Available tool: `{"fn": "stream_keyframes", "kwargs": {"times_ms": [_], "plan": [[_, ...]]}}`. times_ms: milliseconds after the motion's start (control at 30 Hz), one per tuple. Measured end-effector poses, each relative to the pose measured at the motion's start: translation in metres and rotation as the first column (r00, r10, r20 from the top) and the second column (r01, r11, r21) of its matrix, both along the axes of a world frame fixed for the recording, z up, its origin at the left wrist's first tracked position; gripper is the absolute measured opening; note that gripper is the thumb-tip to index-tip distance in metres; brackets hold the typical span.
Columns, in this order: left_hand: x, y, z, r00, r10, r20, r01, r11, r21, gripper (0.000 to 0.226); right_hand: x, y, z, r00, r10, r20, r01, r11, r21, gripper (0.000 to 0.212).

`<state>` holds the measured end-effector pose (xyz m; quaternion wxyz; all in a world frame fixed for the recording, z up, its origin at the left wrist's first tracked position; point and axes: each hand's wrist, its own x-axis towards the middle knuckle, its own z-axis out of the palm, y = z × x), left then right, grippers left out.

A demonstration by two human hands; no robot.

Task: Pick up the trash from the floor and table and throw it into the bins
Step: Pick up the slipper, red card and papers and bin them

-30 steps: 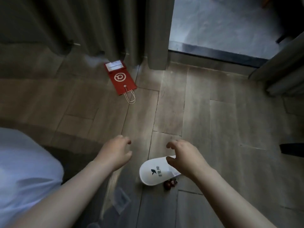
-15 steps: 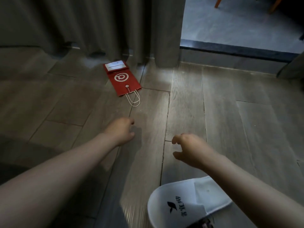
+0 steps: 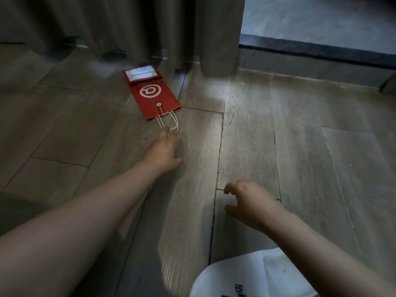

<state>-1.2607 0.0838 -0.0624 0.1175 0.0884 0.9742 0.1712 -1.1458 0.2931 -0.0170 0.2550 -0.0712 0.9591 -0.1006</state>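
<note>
Flat red paper bag (image 3: 151,97) on the floor by the curtain, left hand (image 3: 164,152) right at its handles

The bag lies flat on the wood-grain plank floor (image 3: 300,146), a creased rectangle with a white ring logo in the middle and a pale label (image 3: 142,73) on its folded far end, just in front of the heavy grey pleated curtain (image 3: 128,28). Two thin white cord handles (image 3: 174,123) loop out of the near edge. The left hand's fingers are stretched out straight with the tips at those loops and the thumb splayed wide. It's not gripping anything, and you can't tell whether it's actually touching the cord. The right hand (image 3: 251,203) hangs over the planks nearer the person, well apart from the bag, its fingers loosely curled around nothing. A smooth white slipper (image 3: 246,279) with dark print pokes in at the bottom edge, and a dark sill (image 3: 310,50) runs along the far right.
</note>
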Motion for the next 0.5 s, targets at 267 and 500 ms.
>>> {"fn": "stream_keyframes", "kwargs": {"times_ms": [267, 500], "plan": [[-0.036, -0.007, -0.010, 0.993, -0.104, 0.047, 0.111, 0.974, -0.199, 0.069, -0.005, 0.004, -0.012, 1.000, 0.011, -0.004, -0.011, 1.000, -0.014, 0.045], [-0.020, -0.006, -0.012, 0.984, -0.171, 0.054, 0.179, 0.952, -0.248, 0.056, 0.006, 0.008, -0.013, 1.000, 0.030, 0.004, -0.030, 1.000, 0.008, 0.041]]}}
